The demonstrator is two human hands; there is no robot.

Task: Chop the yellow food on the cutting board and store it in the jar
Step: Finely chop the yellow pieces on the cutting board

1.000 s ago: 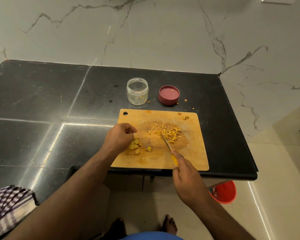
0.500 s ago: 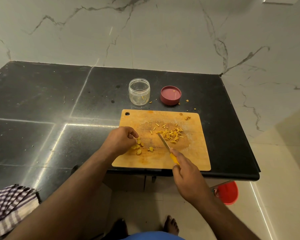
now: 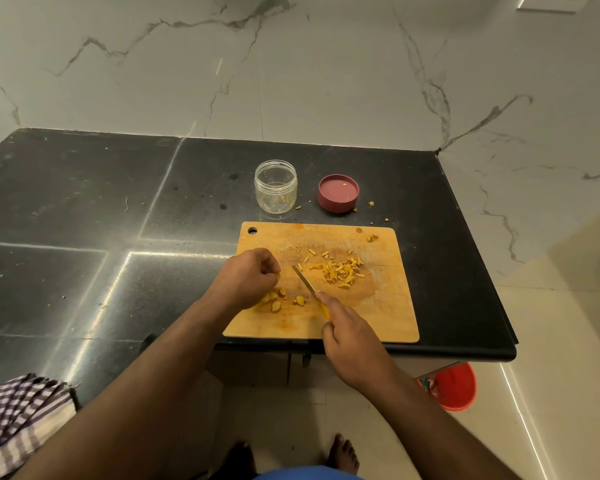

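While the chopping step is in hand, we list the scene with the cutting board (image 3: 388, 320) as the clock centre.

Item 1, left hand (image 3: 248, 278): at 9 o'clock on the board, fingers curled over the thick yellow pieces (image 3: 274, 301); it seems to pinch one bit at its fingertips, though we cannot tell for sure.

Item 2, right hand (image 3: 352, 344): at 6 o'clock, gripping the yellow handle of the knife (image 3: 305, 280); the blade points toward 11 o'clock and lies between the two lots of food.

Item 3, chopped yellow strips (image 3: 340, 271): a loose heap at about 1 o'clock on the board, with stray bits nearer the far edge.

Item 4, jar (image 3: 275, 186): open and nearly empty, on the tabletop (image 3: 84, 202) at 11 o'clock, beyond the board. Its red lid (image 3: 338, 192) lies upturned at 12 o'clock.

Handling note: we judge the thick pieces are next. We should hold one flat side down, tuck the fingertips back, cut across in short strokes, and keep the finished heap well apart for a clean sweep into the jar.
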